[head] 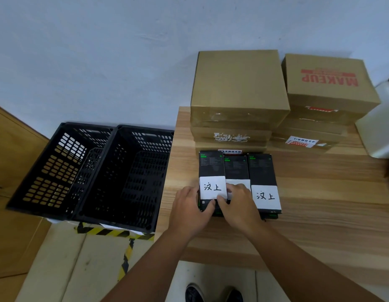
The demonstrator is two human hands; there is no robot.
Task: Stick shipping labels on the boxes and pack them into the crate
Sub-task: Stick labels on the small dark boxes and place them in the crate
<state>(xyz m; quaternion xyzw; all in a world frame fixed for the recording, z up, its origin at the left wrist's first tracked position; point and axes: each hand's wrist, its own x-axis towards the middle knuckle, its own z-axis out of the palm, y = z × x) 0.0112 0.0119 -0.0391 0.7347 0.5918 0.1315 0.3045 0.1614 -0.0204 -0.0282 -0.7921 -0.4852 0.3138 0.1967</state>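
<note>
Three slim black boxes lie side by side on the wooden table (320, 214). The left black box (211, 166) sits slightly raised and carries a white handwritten label (212, 187). My left hand (190, 211) grips its near left corner, and my right hand (239, 205) holds its near right edge. The middle black box (236, 168) has a white label mostly hidden under my right hand. A white label (266, 197) shows on the right black box (261, 168). More black boxes seem stacked beneath. Two empty black plastic crates (124, 173) stand on the floor left of the table.
Stacked brown cardboard cartons (239, 83) fill the back of the table, one marked MAKEUP (329, 80). A white object (378, 127) sits at the right edge. Yellow-black floor tape (126, 256) runs below the crates. My shoes (213, 293) show at the bottom.
</note>
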